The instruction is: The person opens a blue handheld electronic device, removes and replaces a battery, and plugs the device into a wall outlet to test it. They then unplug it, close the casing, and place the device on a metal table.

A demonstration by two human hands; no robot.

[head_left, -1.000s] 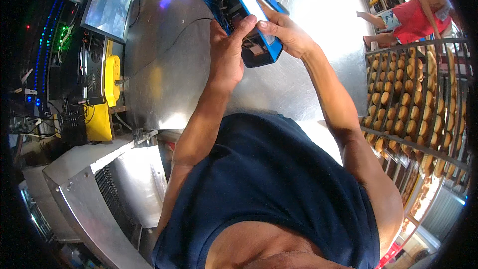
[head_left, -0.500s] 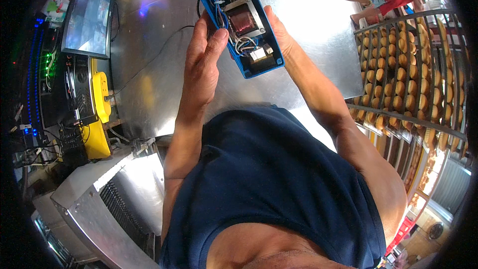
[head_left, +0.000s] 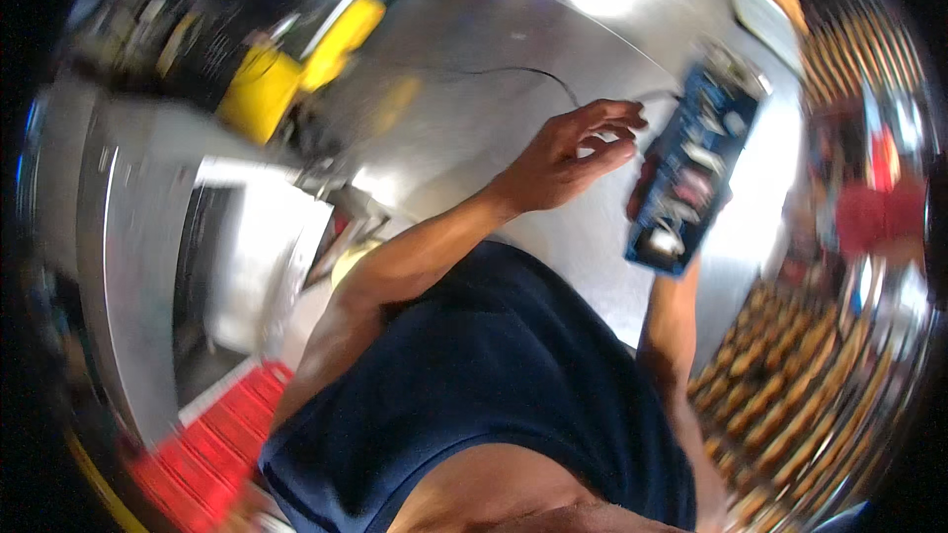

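Frame motion-blurred; I cannot read details. Right hand hidden behind the open blue rectangular electronics box [head_left: 694,170], so I cannot tell its grip. Box is raised over the shiny steel bench [head_left: 474,99], right of centre. Left hand [head_left: 571,151] released, fingers spread, just beside it. Yellow blocky machine [head_left: 267,89] far left

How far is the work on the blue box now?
Done: the blue box is open, with its inner parts in view. In hand: the right hand seems to support it from behind, mostly hidden; the left hand has spread fingers at the thin wires near its upper end. Left: the box has no cover on it. The picture is blurred, so finer details are unclear.
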